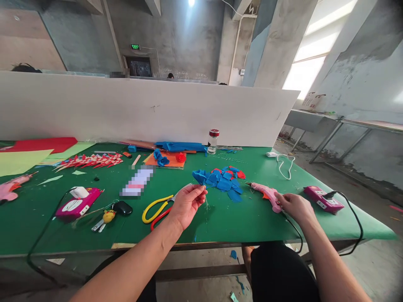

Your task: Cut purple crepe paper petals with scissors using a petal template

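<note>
**Flower pinched, glue gun gripped near table edge**

Left hand (186, 204) pinches a blue flower (200, 177) on a thin stem, above open green table (220, 218). Right hand (294, 205) closes on the glue gun (266, 193) (nozzle pointing left), near the front edge.

Your table (220, 218) count: one pink glue gun (267, 193), two pink power strips (321, 198), two pairs of scissors (156, 210), one jar (213, 141).
</note>
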`<state>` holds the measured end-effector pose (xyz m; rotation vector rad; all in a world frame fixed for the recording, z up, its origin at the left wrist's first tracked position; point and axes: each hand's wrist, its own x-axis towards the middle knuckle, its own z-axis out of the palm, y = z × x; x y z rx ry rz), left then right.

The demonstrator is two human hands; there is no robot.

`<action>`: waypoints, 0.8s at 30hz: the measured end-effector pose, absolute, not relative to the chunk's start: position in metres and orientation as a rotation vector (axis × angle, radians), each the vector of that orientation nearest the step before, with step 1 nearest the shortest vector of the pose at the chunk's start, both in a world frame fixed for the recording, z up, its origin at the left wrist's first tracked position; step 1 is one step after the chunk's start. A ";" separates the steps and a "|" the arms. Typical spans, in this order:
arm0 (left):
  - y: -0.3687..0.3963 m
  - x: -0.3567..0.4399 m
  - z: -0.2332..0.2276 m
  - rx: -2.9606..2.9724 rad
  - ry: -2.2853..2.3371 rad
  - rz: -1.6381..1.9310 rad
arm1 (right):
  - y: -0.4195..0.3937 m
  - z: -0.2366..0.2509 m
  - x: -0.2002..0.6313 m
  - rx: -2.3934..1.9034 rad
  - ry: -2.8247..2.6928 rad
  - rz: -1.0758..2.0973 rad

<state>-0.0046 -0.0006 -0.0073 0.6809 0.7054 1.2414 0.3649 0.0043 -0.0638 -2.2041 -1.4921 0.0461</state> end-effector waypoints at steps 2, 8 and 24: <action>-0.001 -0.005 -0.008 0.685 0.705 1.235 | 0.009 -0.061 0.358 -2.265 -1.564 0.138; 0.000 -0.004 -0.010 0.696 0.694 1.224 | 0.020 -0.054 0.350 -2.266 -1.691 0.307; -0.003 -0.003 -0.009 0.683 0.682 1.219 | 0.017 -0.071 0.356 -2.218 -1.544 0.021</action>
